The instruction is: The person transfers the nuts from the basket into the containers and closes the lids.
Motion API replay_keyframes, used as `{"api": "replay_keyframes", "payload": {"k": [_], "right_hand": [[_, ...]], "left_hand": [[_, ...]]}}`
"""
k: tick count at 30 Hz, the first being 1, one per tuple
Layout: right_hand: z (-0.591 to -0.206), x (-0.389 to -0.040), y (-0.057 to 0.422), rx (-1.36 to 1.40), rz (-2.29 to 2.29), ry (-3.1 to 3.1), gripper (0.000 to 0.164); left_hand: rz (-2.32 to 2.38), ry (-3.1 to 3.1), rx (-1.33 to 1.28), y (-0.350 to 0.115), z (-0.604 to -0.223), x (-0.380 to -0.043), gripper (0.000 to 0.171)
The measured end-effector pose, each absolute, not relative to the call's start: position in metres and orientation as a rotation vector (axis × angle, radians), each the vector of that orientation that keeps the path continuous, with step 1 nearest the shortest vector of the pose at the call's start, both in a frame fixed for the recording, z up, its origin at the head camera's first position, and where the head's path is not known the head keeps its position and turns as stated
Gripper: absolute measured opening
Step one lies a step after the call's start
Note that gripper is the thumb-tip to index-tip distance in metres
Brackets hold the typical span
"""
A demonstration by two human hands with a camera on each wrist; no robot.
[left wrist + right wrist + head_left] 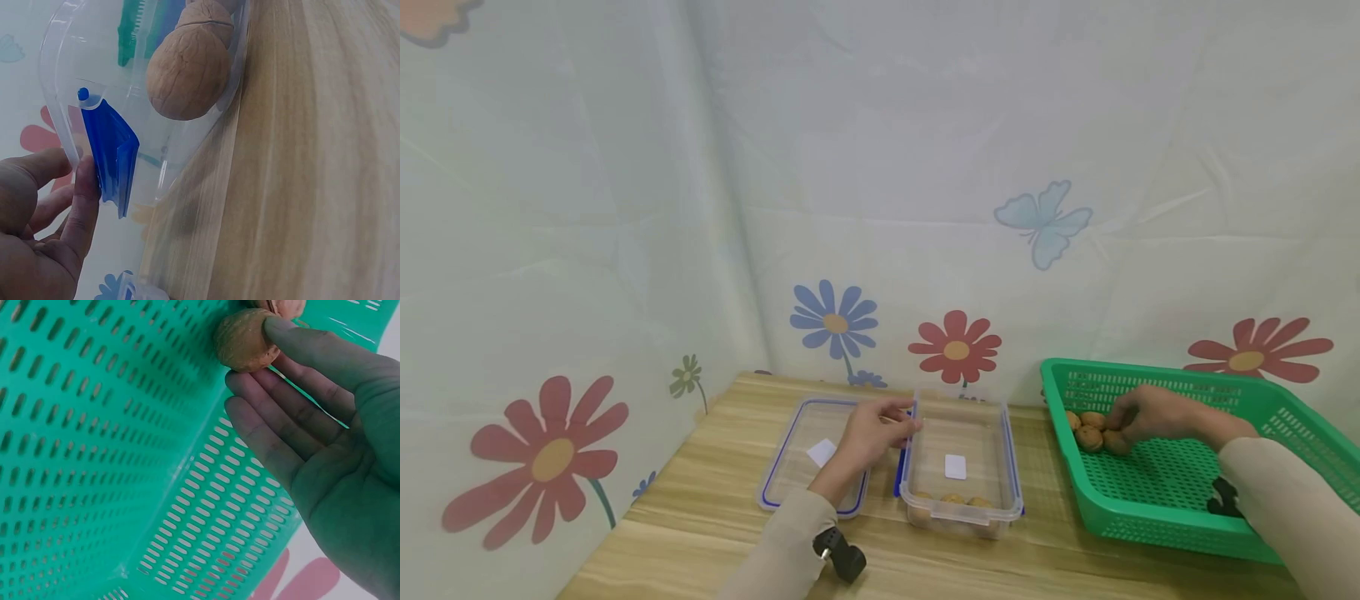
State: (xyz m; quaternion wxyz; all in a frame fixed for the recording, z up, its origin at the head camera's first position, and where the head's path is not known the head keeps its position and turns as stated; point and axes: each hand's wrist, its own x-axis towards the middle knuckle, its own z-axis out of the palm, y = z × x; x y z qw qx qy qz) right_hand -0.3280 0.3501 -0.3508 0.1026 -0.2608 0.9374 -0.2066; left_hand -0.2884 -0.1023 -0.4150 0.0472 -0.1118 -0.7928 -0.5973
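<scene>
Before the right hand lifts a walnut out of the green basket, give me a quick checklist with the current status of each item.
1. Right hand on a brown walnut in the green perforated plastic basket: ok, fingertips touch it.
2. Walnut firmly gripped: cannot tell.
3. Clear plastic box with blue latches open: ok, its clear blue-rimmed lid lies beside it.
4. Left hand steadying the box: ok, fingers on its blue latch.
5. Room in the box: ok, few walnuts inside.
</scene>
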Motion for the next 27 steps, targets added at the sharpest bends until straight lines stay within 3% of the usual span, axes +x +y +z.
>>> {"api": "replay_keyframes", "payload": {"k": [13, 27], "right_hand": [[-0.323, -0.311, 0.340, -0.750, -0.681, 2.830, 0.024], [-0.285, -0.291, 0.306, -0.903, -0.659, 2.949, 0.023]], "left_hand": [[-1.837, -2.408, -0.344, -0.102, -0.417, -0.291, 0.042], [-1.812, -2.428, -0.333, -0.103, -0.420, -0.294, 0.041]]}}
